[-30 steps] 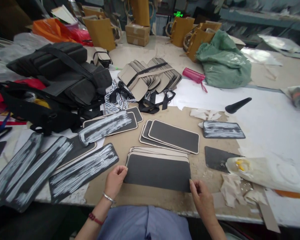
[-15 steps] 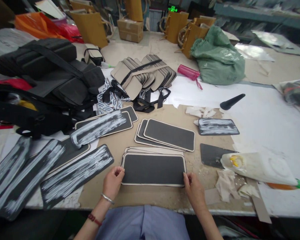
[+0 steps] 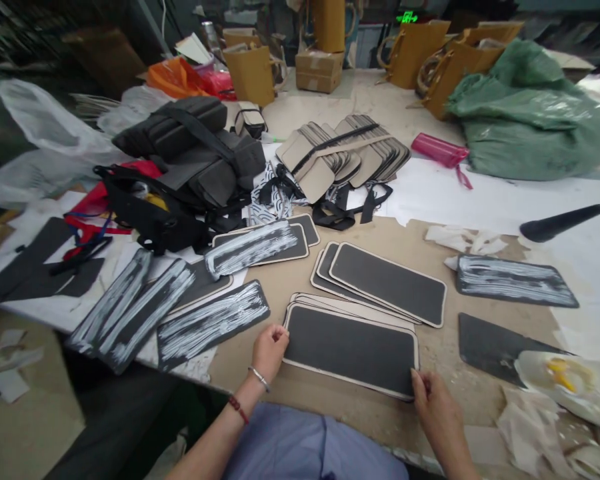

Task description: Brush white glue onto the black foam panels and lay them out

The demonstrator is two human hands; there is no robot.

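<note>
A black rectangular panel (image 3: 350, 347) with a pale border lies on top of a small stack in front of me. My left hand (image 3: 271, 350) pinches its left edge, thumb and fingers together. At the lower right corner, my right hand (image 3: 433, 393) grips the same panel. Just behind sits another fanned pile of black panels (image 3: 387, 280) with pale rims. To the left, a black panel streaked with white paste (image 3: 215, 320) lies flat. A smaller streaked panel (image 3: 515, 280) is at the right.
A bundle of strapped panels (image 3: 345, 157) and dark padded bags (image 3: 195, 153) stand further back. On the right are a green sack (image 3: 530, 120), a pink pouch (image 3: 440, 150), a black tapered tool (image 3: 563, 223) and a whitish container (image 3: 575, 380). The table's front edge runs close to my body.
My view has swung to the left, so everything appears further right. Both hands keep hold of the panel, which stays on its stack.
</note>
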